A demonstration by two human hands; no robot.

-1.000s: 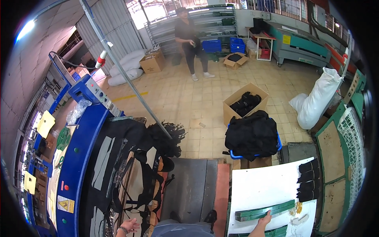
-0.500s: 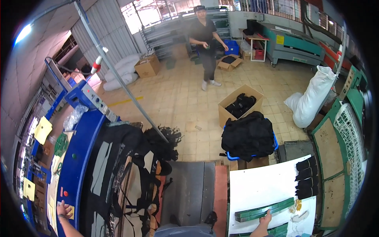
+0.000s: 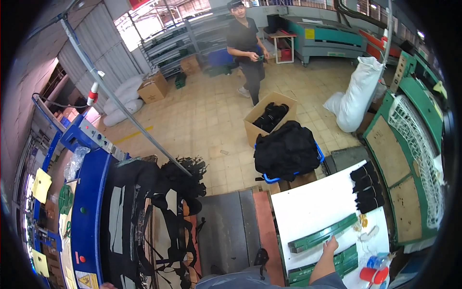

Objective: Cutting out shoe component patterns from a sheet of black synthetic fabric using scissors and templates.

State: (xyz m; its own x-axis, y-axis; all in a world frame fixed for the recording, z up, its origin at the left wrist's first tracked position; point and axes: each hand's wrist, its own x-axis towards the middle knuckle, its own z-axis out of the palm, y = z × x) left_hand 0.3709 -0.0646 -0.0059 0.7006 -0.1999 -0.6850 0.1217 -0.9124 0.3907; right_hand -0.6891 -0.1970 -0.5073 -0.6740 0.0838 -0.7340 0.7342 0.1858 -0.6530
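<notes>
1. Head view: the right hand (image 3: 330, 245) was reaching over the white-topped bench (image 3: 308, 204), and its fingertips seemed to touch the near edge of a long green piece (image 3: 321, 233). Couldn't tell if they were pinching it or just resting there.

2. Left hand (image 3: 107, 286) barely made it into frame, way down at the lower edge, well apart from the green stuff and near the blue machine (image 3: 89, 212). No clue what those fingers were doing; too cut off.

3. What looked done, imo: the long green piece already lay flat just beyond the right fingers, with more green pieces (image 3: 345, 259) closer to the body, partly under the forearm. To the right of the fingers and further off, black bundles (image 3: 367, 188) sat in a neat row along the bench's edge.

4. What looked left: the long green piece was down on the bench, not lifted. Whether any green piece was finished, honestly couldn't say.

5. Well past the fingers, loose black cloth (image 3: 288, 150) was heaped in a blue basket (image 3: 321, 153), unsorted by the look of it. Beyond that, a cardboard box (image 3: 254, 132) held more black rolls (image 3: 272, 115), so that lot seemed further along than the heap.
</notes>
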